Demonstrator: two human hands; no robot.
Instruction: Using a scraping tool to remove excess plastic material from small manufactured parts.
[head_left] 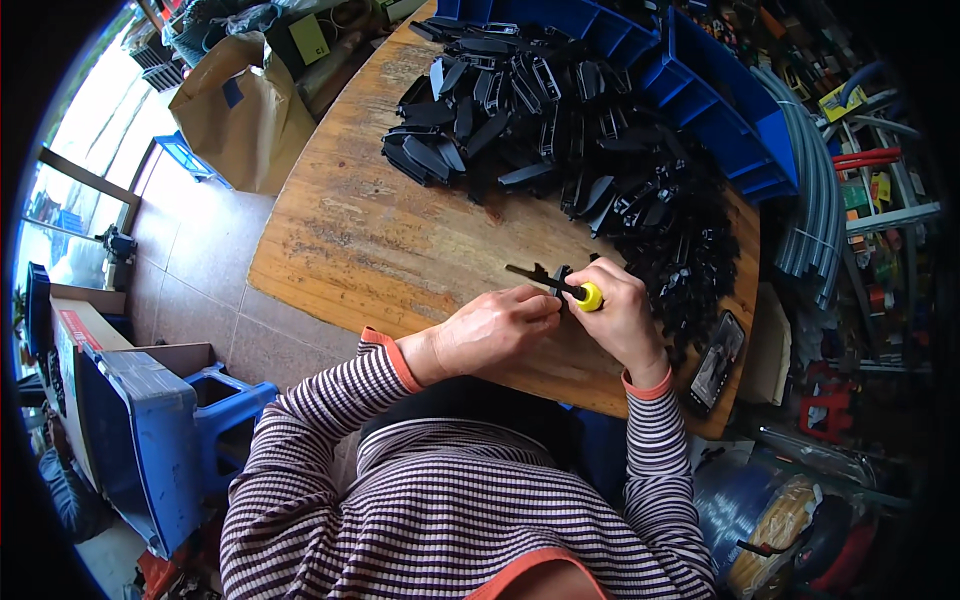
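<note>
Both my hands meet over the near part of the wooden table [370, 215]. My right hand [622, 312] is closed around a hand tool with a yellow and black handle [591, 297]; its working end is hidden. My left hand [500, 325] has its fingers pinched together on a narrow black plastic part [535, 276], which sticks out between the hands toward the left. How much of the part lies inside the fingers cannot be seen. Just beyond the hands spreads a large heap of black plastic parts [530, 90], running along the far and right sides of the table.
Blue plastic bins [715, 100] stand at the table's far right edge. A phone [717, 362] lies near the right edge, beside my right wrist. To the left are a brown paper bag [245, 115], a blue crate [140, 440] and a blue stool [225, 410]. Coiled grey hoses [808, 200] hang at right.
</note>
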